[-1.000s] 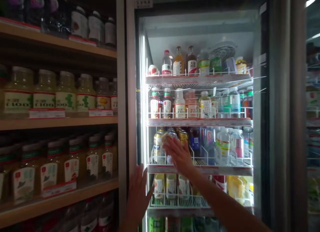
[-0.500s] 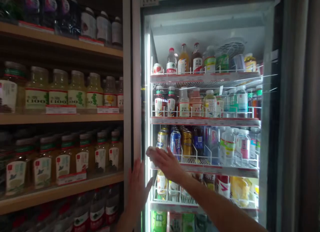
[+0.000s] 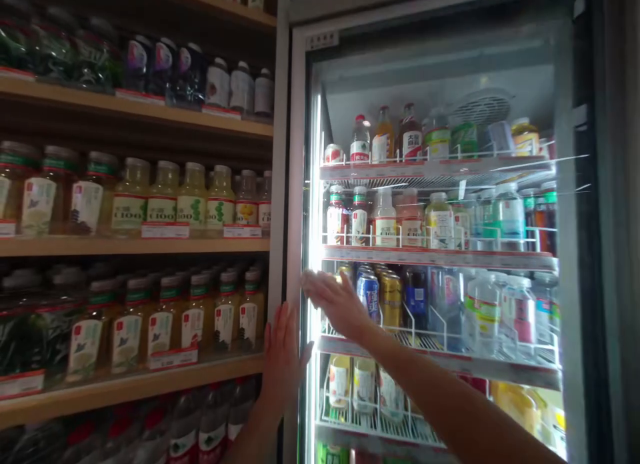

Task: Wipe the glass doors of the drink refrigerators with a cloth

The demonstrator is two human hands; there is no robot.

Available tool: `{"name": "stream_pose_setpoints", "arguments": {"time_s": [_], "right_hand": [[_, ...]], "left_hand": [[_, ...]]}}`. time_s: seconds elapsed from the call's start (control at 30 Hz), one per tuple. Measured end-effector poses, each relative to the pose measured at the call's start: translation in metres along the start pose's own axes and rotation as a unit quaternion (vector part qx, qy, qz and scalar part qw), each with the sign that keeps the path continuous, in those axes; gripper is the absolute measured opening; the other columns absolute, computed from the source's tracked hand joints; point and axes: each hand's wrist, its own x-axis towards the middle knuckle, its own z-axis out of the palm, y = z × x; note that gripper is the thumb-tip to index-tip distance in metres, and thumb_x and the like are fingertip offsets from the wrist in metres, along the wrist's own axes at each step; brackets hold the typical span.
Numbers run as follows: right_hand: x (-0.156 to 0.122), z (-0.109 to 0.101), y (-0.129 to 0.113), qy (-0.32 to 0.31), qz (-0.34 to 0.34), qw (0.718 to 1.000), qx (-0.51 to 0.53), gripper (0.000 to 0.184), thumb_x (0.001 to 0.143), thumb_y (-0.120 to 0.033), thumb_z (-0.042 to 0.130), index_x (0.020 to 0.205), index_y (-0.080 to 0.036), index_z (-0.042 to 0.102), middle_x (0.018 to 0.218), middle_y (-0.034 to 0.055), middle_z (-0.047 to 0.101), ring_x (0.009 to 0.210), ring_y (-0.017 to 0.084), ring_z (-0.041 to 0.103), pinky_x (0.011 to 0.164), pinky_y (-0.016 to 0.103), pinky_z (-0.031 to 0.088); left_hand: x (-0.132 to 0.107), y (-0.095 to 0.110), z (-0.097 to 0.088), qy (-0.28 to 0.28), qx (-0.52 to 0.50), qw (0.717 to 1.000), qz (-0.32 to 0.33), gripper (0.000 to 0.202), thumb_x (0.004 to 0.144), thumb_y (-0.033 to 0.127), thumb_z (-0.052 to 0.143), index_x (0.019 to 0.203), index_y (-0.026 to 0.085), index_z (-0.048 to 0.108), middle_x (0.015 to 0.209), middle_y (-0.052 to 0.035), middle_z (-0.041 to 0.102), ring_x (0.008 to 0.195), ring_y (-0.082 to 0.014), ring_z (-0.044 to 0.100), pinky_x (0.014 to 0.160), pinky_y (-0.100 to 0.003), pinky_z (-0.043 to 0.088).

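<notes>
My left hand (image 3: 281, 357) lies open against the grey door frame (image 3: 295, 251) at the left edge of a lit drinks fridge, fingers pointing up and thumb apart. My right hand (image 3: 337, 303) reaches across from the lower right, higher than the left. Its fingers are held together at the frame beside the bright light strip (image 3: 315, 224). A small whitish patch shows at the right fingertips, too blurred to name. Behind the glass door, near the right hand, stand a blue can (image 3: 369, 294) and gold cans (image 3: 391, 299). Part of their shelf is hidden by this hand.
On the left, wooden shelves (image 3: 135, 245) hold rows of bottled drinks (image 3: 165, 317) with price tags along the edges. Wire racks (image 3: 440, 256) inside the fridge carry more bottles and cans. A dark door edge (image 3: 580, 251) bounds the fridge on the right.
My view has turned left, showing more of the wooden shelves. Against the fridge, my right hand has moved up and left onto the frame. My left hand stays on the frame.
</notes>
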Motion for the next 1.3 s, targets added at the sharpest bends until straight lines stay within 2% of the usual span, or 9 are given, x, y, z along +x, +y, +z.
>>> {"name": "stream_pose_setpoints", "arguments": {"time_s": [0.1, 0.27, 0.47, 0.63, 0.8, 0.97, 1.1, 1.23, 1.3], "right_hand": [[0.021, 0.002, 0.01, 0.03, 0.072, 0.997, -0.008, 0.037, 0.088, -0.017, 0.042, 0.123, -0.026, 0.052, 0.143, -0.0008, 0.039, 0.135, 0.021, 0.027, 0.112, 0.05, -0.005], [0.017, 0.002, 0.008, -0.004, -0.067, 0.998, 0.014, 0.036, 0.088, -0.018, 0.042, 0.121, -0.026, 0.053, 0.142, -0.0018, 0.039, 0.134, 0.017, 0.028, 0.114, 0.043, -0.005], [0.052, 0.002, 0.036, 0.048, 0.059, 0.997, -0.017, 0.039, 0.086, -0.017, 0.046, 0.123, -0.027, 0.051, 0.145, 0.0005, 0.036, 0.136, 0.022, 0.023, 0.113, 0.05, -0.001], [0.046, 0.0, 0.036, 0.049, -0.045, 0.997, -0.03, 0.034, 0.088, -0.018, 0.044, 0.118, -0.029, 0.054, 0.14, -0.0039, 0.043, 0.135, 0.015, 0.025, 0.114, 0.042, -0.005], [0.059, -0.011, 0.05, 0.076, 0.116, 0.987, -0.075, 0.041, 0.086, -0.018, 0.046, 0.125, -0.029, 0.049, 0.142, -0.0007, 0.039, 0.135, 0.02, 0.025, 0.112, 0.046, -0.006], [0.011, -0.041, 0.091, 0.068, 0.143, 0.981, -0.114, 0.045, 0.087, -0.018, 0.042, 0.129, -0.03, 0.045, 0.143, -0.0006, 0.038, 0.136, 0.018, 0.024, 0.112, 0.046, 0.004], [-0.018, -0.066, 0.123, 0.152, 0.359, 0.903, -0.182, 0.046, 0.086, -0.018, 0.039, 0.132, -0.024, 0.044, 0.145, 0.0087, 0.033, 0.135, 0.026, 0.026, 0.106, 0.053, 0.018], [-0.022, -0.072, 0.126, 0.077, 0.22, 0.957, -0.174, 0.046, 0.086, -0.02, 0.04, 0.132, -0.027, 0.043, 0.144, 0.004, 0.036, 0.136, 0.022, 0.026, 0.108, 0.049, 0.017], [-0.032, -0.082, 0.14, 0.05, 0.186, 0.965, -0.181, 0.045, 0.086, -0.02, 0.04, 0.13, -0.029, 0.045, 0.144, 0.0021, 0.037, 0.135, 0.02, 0.027, 0.109, 0.048, 0.015]], "left_hand": [[0.014, -0.001, 0.001, 0.019, 0.002, 1.0, 0.005, 0.068, 0.088, 0.037, 0.043, 0.144, 0.019, 0.008, 0.145, -0.016, 0.03, 0.136, -0.0259, 0.024, 0.106, -0.048, 0.026], [0.032, -0.012, -0.002, 0.042, 0.003, 0.999, 0.024, 0.069, 0.088, 0.043, 0.04, 0.144, 0.019, 0.008, 0.145, -0.0166, 0.03, 0.135, -0.0268, 0.025, 0.106, -0.049, 0.028], [0.062, -0.023, -0.009, 0.076, 0.026, 0.995, 0.054, 0.072, 0.087, 0.044, 0.043, 0.143, 0.014, 0.01, 0.144, -0.0198, 0.03, 0.136, -0.0281, 0.024, 0.106, -0.049, 0.027], [0.081, -0.024, -0.01, 0.087, 0.025, 0.993, 0.07, 0.07, 0.088, 0.044, 0.041, 0.143, 0.014, 0.01, 0.144, -0.0199, 0.03, 0.136, -0.0278, 0.023, 0.106, -0.049, 0.026], [0.105, -0.004, -0.006, 0.08, -0.013, 0.995, 0.053, 0.069, 0.088, 0.043, 0.041, 0.143, 0.018, 0.008, 0.146, -0.0176, 0.027, 0.137, -0.0264, 0.02, 0.108, -0.049, 0.023], [0.111, 0.008, 0.006, 0.075, -0.033, 0.995, 0.065, 0.069, 0.089, 0.042, 0.04, 0.144, 0.019, 0.006, 0.148, -0.0169, 0.024, 0.138, -0.0255, 0.017, 0.108, -0.05, 0.023], [0.117, 0.021, 0.016, 0.07, -0.036, 0.996, 0.053, 0.068, 0.089, 0.043, 0.039, 0.144, 0.018, 0.009, 0.147, -0.0172, 0.024, 0.138, -0.0271, 0.017, 0.107, -0.052, 0.023], [0.143, 0.054, 0.022, 0.061, -0.039, 0.996, 0.044, 0.067, 0.088, 0.046, 0.037, 0.143, 0.015, 0.014, 0.148, -0.0174, 0.023, 0.138, -0.0288, 0.015, 0.108, -0.055, 0.02], [0.154, 0.067, 0.024, 0.056, -0.036, 0.997, 0.029, 0.066, 0.089, 0.048, 0.034, 0.142, 0.013, 0.018, 0.148, -0.0181, 0.022, 0.138, -0.0297, 0.015, 0.107, -0.056, 0.02]]}}
